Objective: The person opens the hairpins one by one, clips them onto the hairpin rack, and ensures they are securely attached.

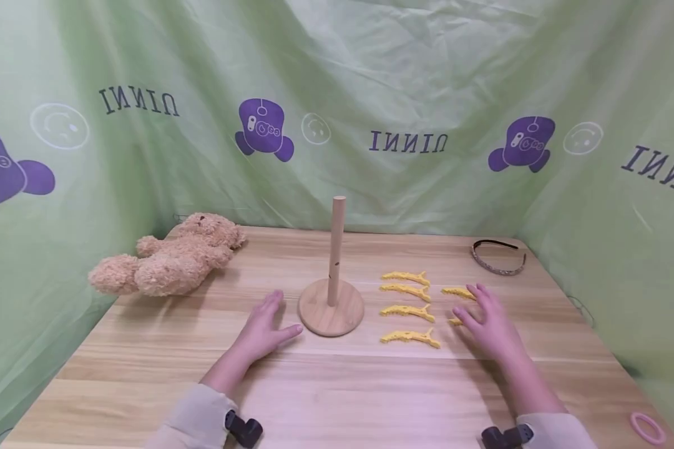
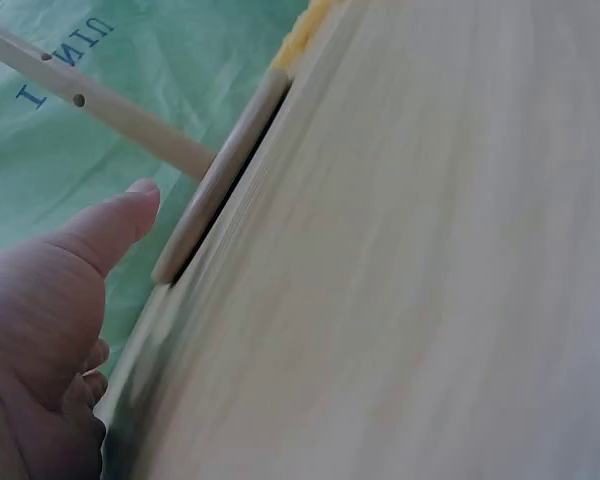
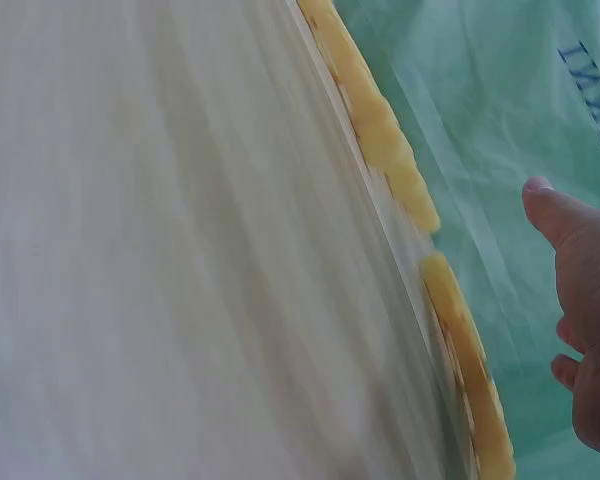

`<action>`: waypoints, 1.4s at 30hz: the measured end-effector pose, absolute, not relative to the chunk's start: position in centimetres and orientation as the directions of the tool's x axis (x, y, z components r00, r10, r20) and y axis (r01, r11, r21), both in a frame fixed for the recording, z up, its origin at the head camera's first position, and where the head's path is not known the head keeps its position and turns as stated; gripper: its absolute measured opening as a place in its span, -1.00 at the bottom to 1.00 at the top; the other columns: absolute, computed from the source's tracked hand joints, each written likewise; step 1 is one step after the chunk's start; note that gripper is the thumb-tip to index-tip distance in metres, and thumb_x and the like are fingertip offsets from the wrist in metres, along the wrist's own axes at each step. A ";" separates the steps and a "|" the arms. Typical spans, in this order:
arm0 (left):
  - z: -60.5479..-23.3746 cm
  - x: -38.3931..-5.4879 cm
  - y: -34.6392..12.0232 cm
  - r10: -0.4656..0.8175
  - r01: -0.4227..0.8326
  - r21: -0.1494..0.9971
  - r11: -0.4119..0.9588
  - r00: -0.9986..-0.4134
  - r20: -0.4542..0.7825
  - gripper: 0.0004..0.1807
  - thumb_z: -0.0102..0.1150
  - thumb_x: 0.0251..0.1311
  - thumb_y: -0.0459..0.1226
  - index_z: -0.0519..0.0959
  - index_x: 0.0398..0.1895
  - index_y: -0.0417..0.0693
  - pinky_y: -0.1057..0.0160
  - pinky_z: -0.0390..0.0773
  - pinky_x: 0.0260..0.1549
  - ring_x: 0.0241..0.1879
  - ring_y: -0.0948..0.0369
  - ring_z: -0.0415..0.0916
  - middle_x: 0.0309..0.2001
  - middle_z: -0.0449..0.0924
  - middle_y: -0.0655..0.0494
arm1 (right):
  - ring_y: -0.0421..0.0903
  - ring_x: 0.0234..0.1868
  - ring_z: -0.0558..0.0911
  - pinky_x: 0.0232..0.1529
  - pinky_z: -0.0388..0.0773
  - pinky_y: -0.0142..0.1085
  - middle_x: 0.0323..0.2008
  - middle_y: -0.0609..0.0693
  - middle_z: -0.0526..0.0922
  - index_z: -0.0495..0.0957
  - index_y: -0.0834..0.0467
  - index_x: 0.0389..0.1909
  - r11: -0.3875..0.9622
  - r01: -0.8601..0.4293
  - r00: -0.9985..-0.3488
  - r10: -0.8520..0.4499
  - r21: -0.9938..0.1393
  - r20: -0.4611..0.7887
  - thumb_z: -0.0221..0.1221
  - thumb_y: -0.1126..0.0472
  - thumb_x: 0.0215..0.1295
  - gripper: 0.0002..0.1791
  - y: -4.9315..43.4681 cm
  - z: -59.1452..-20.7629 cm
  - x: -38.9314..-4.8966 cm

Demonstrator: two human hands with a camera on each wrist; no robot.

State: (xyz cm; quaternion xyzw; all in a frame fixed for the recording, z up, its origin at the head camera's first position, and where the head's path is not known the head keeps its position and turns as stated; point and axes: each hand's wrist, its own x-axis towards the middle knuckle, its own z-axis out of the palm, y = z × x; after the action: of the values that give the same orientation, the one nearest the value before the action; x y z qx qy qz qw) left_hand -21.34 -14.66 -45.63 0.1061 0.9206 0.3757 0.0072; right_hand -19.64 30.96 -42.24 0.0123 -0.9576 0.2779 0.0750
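Observation:
Several yellow alligator hair clips lie in a column on the table, right of a wooden stand with a round base and an upright rod. My right hand hovers with spread fingers over more yellow hair clips, partly covering them, and holds nothing. In the right wrist view its thumb points towards two hair clips. My left hand, its fingers extended and thumb out, is just left of the stand's base. The left wrist view shows that thumb close to the base, nothing in the hand.
A plush teddy bear lies at the back left of the wooden table. A glittery headband is at the back right, and a pink ring lies near the front right corner. Green printed cloth surrounds the table.

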 end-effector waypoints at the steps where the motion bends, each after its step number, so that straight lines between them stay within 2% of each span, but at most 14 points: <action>1: -45.7 -21.3 -14.4 0.193 0.183 0.706 0.684 -0.979 0.066 0.06 0.35 0.10 0.05 0.05 0.49 -0.35 -0.20 -0.18 0.50 0.53 -0.18 -0.14 0.52 -0.03 -0.27 | 0.50 0.41 0.07 0.26 0.07 0.49 0.49 0.40 0.00 0.08 0.23 0.49 0.839 -0.062 -0.987 0.027 -0.541 0.156 0.06 -0.18 0.41 -0.17 31.5 -42.3 -19.4; 8: -45.9 -21.2 -13.2 0.147 0.168 0.727 0.665 -0.985 0.093 -0.01 0.42 0.01 -0.01 0.22 0.42 -0.34 -0.19 0.00 0.47 0.51 -0.20 -0.03 0.45 0.19 -0.26 | 0.56 0.36 0.09 0.22 0.05 0.52 0.42 0.50 0.04 0.07 0.29 0.47 0.811 0.006 -0.992 0.080 -0.584 0.100 0.08 -0.18 0.39 -0.14 35.1 -43.0 -17.6; 15: -46.0 -21.2 -12.5 0.126 0.177 0.677 0.714 -0.984 0.124 -0.15 0.42 0.02 -0.03 0.38 0.33 -0.31 -0.25 0.14 0.41 0.44 -0.22 0.13 0.36 0.32 -0.30 | 0.57 0.30 0.16 0.24 0.13 0.45 0.35 0.56 0.14 0.12 0.37 0.42 0.830 0.055 -0.994 0.095 -0.555 0.045 0.10 -0.18 0.37 -0.13 36.7 -43.7 -17.0; 18: -45.9 -21.1 -12.4 0.105 0.159 0.674 0.722 -0.987 0.120 -0.19 0.42 0.04 -0.07 0.40 0.31 -0.30 -0.24 0.17 0.40 0.43 -0.22 0.16 0.36 0.33 -0.31 | 0.55 0.27 0.24 0.24 0.20 0.40 0.30 0.57 0.23 0.18 0.39 0.39 0.831 0.058 -0.995 0.090 -0.554 0.031 0.14 -0.17 0.35 -0.14 36.9 -44.1 -17.2; 24: -45.9 -21.1 -12.1 0.103 0.177 0.695 0.697 -0.984 0.146 -0.26 0.43 0.03 -0.15 0.45 0.25 -0.34 -0.19 0.21 0.41 0.39 -0.21 0.23 0.29 0.43 -0.28 | 0.52 0.28 0.25 0.26 0.19 0.37 0.30 0.54 0.25 0.21 0.41 0.36 0.822 0.064 -0.996 0.086 -0.566 0.012 0.19 -0.13 0.31 -0.15 37.3 -44.4 -17.1; 29: -46.2 -21.2 -11.7 0.100 0.195 0.706 0.681 -0.979 0.175 -0.27 0.46 -0.01 -0.15 0.48 0.21 -0.34 -0.15 0.25 0.39 0.33 -0.18 0.32 0.23 0.50 -0.24 | 0.50 0.29 0.25 0.26 0.19 0.37 0.30 0.52 0.27 0.27 0.42 0.33 0.835 0.047 -0.997 0.069 -0.548 0.020 0.20 -0.06 0.32 -0.22 37.7 -44.5 -16.9; 35: -46.2 -21.2 -11.4 0.094 0.209 0.708 0.674 -0.975 0.199 -0.29 0.47 -0.03 -0.16 0.50 0.18 -0.34 -0.15 0.27 0.38 0.30 -0.18 0.34 0.20 0.53 -0.22 | 0.53 0.29 0.23 0.26 0.15 0.39 0.31 0.54 0.25 0.26 0.42 0.34 0.847 0.035 -0.999 0.039 -0.530 -0.003 0.22 -0.06 0.30 -0.20 37.9 -44.1 -16.9; 42: -46.1 -21.1 -11.4 0.107 0.234 0.692 0.683 -0.969 0.223 -0.32 0.46 -0.01 -0.17 0.52 0.17 -0.36 -0.12 0.31 0.36 0.27 -0.16 0.38 0.17 0.56 -0.22 | 0.50 0.24 0.33 0.22 0.24 0.37 0.24 0.53 0.36 0.35 0.43 0.27 0.855 -0.004 -1.000 0.007 -0.519 0.019 0.22 0.02 0.31 -0.31 37.5 -43.9 -16.8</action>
State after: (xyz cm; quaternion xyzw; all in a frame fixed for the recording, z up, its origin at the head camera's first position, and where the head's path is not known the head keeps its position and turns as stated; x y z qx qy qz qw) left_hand -21.11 -11.38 -46.10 0.0933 0.9136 0.3870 -0.0823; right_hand -16.78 37.51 -43.95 -0.0010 -0.9630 0.2694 0.0101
